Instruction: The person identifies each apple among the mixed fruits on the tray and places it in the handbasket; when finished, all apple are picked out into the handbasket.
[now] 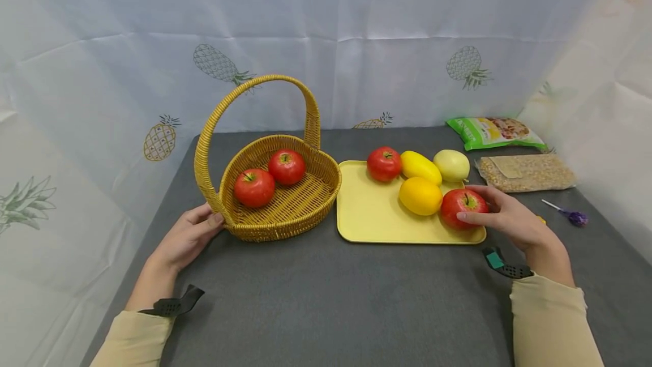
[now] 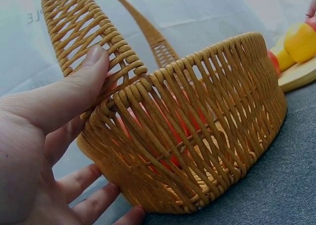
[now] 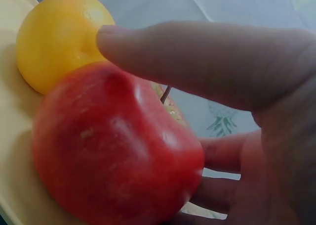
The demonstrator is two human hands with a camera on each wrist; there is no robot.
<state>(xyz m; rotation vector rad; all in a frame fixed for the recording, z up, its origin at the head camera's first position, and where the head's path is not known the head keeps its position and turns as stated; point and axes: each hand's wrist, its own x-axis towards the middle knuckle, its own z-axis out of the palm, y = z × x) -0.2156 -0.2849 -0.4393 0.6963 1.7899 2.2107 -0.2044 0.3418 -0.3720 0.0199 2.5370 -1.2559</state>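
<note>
A woven yellow basket (image 1: 285,225) with a tall handle holds two red apples (image 1: 254,187) (image 1: 287,166). My left hand (image 1: 206,222) rests against its left side, with the thumb (image 2: 64,96) lying on the weave of the basket (image 2: 207,121) at the handle's base. To the right lies a yellow tray (image 1: 377,214). At its front right corner my right hand (image 1: 489,208) grips a red apple (image 1: 460,206), thumb on the near side and fingers over the far side. In the right wrist view the apple (image 3: 108,151) fills the palm beside an orange (image 3: 57,34).
The tray also carries an orange (image 1: 420,196), a red fruit (image 1: 384,163), a long yellow fruit (image 1: 420,167) and a pale yellow fruit (image 1: 451,165). At the back right lie a green packet (image 1: 494,132), a clear bag of grains (image 1: 524,173) and a small purple item on a stick (image 1: 573,216).
</note>
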